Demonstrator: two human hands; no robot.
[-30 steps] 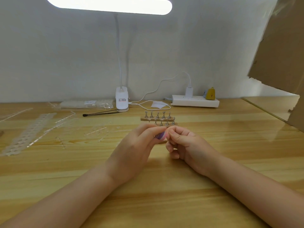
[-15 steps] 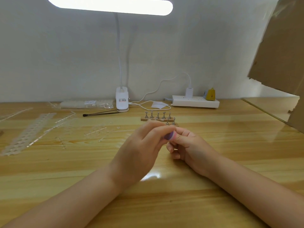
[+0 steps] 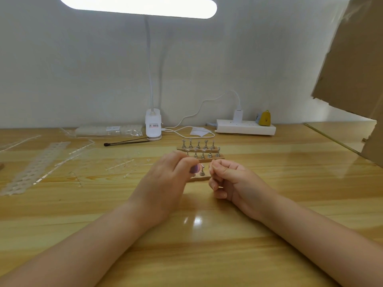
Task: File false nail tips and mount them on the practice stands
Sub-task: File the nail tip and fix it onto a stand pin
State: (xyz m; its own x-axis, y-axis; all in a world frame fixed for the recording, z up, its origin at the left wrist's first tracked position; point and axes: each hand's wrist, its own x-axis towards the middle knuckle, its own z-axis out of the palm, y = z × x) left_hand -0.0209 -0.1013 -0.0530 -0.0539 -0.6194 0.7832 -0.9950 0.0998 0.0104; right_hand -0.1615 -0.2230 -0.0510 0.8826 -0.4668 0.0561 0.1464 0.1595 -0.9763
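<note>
left hand (image 3: pixel 165 179) sits curled with a small purple file (image 3: pixel 195 168) pinched at the fingertips, right hand (image 3: pixel 234 179) is curled too, thumb and forefinger pinched together up top. pretty sure there's a clear nail tip in that pinch but honestly it's too small and see-through to tell. the two hands are near each other but apart, and in the gap between them one metal peg (image 3: pixel 202 172) stands upright on the closest wooden stand (image 3: pixel 200 178). two more stands (image 3: pixel 199 149) with rows of pegs sit just behind. so that peg lies just left of the right-hand pinch, about level with it, and the right hand is the nearer one for mounting.
</note>
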